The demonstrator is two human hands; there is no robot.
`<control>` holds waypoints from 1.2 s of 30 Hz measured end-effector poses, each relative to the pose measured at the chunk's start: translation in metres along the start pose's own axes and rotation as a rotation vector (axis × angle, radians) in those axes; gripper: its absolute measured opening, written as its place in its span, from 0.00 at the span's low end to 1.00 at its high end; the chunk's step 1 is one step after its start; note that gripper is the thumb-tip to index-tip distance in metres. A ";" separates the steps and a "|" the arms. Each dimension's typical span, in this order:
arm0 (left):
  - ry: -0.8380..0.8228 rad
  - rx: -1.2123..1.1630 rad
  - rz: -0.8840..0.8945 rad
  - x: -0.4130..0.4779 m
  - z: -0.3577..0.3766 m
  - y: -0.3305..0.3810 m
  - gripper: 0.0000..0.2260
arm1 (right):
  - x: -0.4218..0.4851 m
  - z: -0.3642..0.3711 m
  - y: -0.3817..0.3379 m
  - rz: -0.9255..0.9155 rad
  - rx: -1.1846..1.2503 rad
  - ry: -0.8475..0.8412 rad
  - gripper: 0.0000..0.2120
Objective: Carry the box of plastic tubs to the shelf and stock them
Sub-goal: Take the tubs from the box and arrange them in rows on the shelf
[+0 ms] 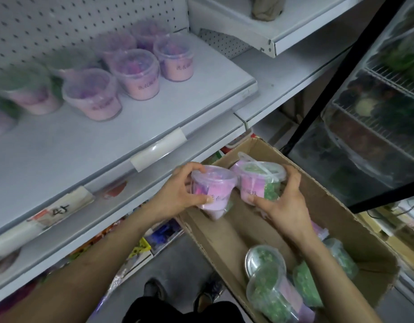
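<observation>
Two lidded plastic tubs are held side by side over the far end of the cardboard box (341, 206), their rims nearly touching. The left hand (178, 194) grips the pink tub (213, 190), fingers curled over its lid edge and thumb pressed on its label. The right hand (285, 201) clasps the pink-and-green tub (259, 183) from the right, thumb under its base and fingers round its far side. Another pale tub shows partly behind them. At the near end of the box lie several green tubs (271, 297), some on their sides, with bare cardboard between them and the hands. The box is open-topped and sits just beside the front edge of the white shelf (84, 148); what bears it is hidden. Toward the back left of that shelf, before the pegboard wall, the shelved tubs (136, 73) stand upright in rows, blurred at the left edge. Clear price-tag holders (158, 150) clip to the shelf's front edge. A glass-doored cooler (376, 113) stands to the right, and the person's shoes (154, 290) show on the floor below.
</observation>
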State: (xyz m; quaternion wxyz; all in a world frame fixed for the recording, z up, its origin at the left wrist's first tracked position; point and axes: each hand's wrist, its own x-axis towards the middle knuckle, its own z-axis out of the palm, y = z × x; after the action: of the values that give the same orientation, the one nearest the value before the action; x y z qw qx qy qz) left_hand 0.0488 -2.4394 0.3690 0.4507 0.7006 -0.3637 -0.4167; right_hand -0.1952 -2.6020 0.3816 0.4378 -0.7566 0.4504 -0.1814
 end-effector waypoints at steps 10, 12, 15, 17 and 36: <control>0.236 -0.355 0.131 -0.074 -0.084 0.039 0.31 | 0.011 0.037 -0.090 -0.228 0.198 -0.090 0.49; 0.275 -0.404 0.171 -0.090 -0.105 0.042 0.30 | 0.006 0.048 -0.111 -0.258 0.228 -0.100 0.48; 0.325 -0.514 0.236 -0.117 -0.136 0.045 0.31 | -0.005 0.064 -0.143 -0.290 0.277 -0.109 0.48; 0.354 -0.575 0.262 -0.136 -0.158 0.045 0.30 | -0.013 0.074 -0.163 -0.313 0.302 -0.128 0.47; 0.474 -0.376 0.222 -0.197 -0.266 -0.003 0.30 | -0.030 0.164 -0.232 -0.422 0.335 -0.343 0.48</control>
State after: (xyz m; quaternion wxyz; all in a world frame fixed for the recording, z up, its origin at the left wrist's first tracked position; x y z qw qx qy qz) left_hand 0.2153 -2.1766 0.4825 0.6873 0.6386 -0.2396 -0.2500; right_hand 0.0202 -2.4464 0.4865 0.5786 -0.7703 0.1669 -0.2096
